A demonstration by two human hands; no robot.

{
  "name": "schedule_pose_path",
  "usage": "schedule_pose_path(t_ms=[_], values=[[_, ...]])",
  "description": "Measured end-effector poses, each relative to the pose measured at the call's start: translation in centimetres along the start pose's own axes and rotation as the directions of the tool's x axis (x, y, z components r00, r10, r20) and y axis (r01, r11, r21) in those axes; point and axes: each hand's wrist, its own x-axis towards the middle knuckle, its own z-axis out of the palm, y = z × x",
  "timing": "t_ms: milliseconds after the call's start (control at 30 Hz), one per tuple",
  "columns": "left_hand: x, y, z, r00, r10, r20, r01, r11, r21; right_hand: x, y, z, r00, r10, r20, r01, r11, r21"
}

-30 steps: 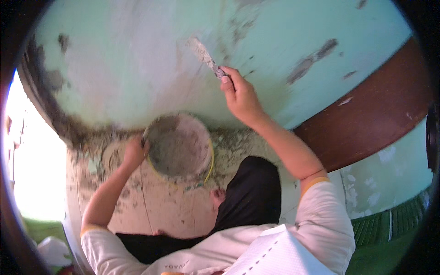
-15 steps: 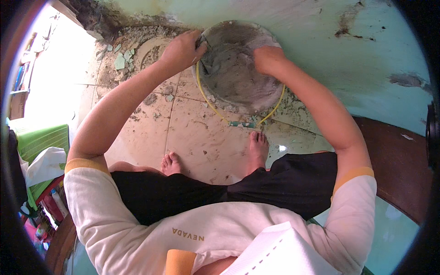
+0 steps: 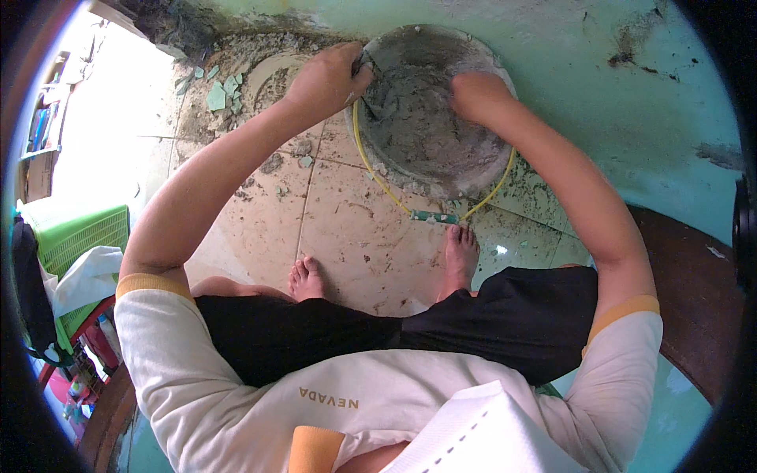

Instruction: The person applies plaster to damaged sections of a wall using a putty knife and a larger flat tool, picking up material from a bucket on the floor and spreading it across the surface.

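A round bucket [image 3: 430,188] stands on the floor against the wall. Inside it lies wet grey mortar [image 3: 418,118] with a lumpy, churned surface. My left hand [image 3: 333,75] is closed at the bucket's left rim, with its fingertips partly hidden over the edge. Over the right part of the mortar, my right hand [image 3: 481,96] is curled like a fist, inside the bucket's mouth. Its fingers point down and away, so what they hold, if anything, is hidden. The yellow wire handle [image 3: 378,183] hangs toward me, with a green grip [image 3: 434,217] at its middle.
My bare feet [image 3: 461,251] are near the bucket. Broken green chips [image 3: 217,96] and grey debris lie on the dirty tiles to the left. A stained green wall [image 3: 583,94] rises behind. At left are a green plastic basket [image 3: 87,229] and white cloth [image 3: 91,272].
The whole view has shifted slightly, so the bucket, feet and floor appear farther right. The mortar surface looks rougher near my right hand. My left hand stays at the rim.
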Motion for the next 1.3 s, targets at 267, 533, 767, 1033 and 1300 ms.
schedule_pose_path(t_ms=[267,533,767,1033,1300], values=[[-0.2,-0.1,-0.2,1.0,0.014,0.022,-0.015,0.999,0.037,0.2,-2.3,1.2,0.942,-0.335,-0.034,0.326,0.933,-0.152],[0.1,0.5,-0.5,0.998,-0.037,0.043,0.036,0.999,0.017,1.2,-1.7,1.1,0.995,-0.103,0.009,0.103,0.981,-0.162],[-0.1,1.0,-0.8,0.998,-0.039,0.039,0.037,0.998,0.051,-0.4,-2.0,3.0,0.953,-0.257,-0.159,0.275,0.956,0.099],[0.0,1.0,-0.6,1.0,-0.029,0.007,0.028,0.999,0.023,-0.9,-0.5,3.3,0.916,-0.269,-0.299,0.33,0.928,0.176],[0.1,0.6,-0.7,0.999,-0.019,0.046,0.02,1.0,-0.02,-1.4,0.9,2.7,0.904,-0.283,-0.321,0.383,0.868,0.316]])
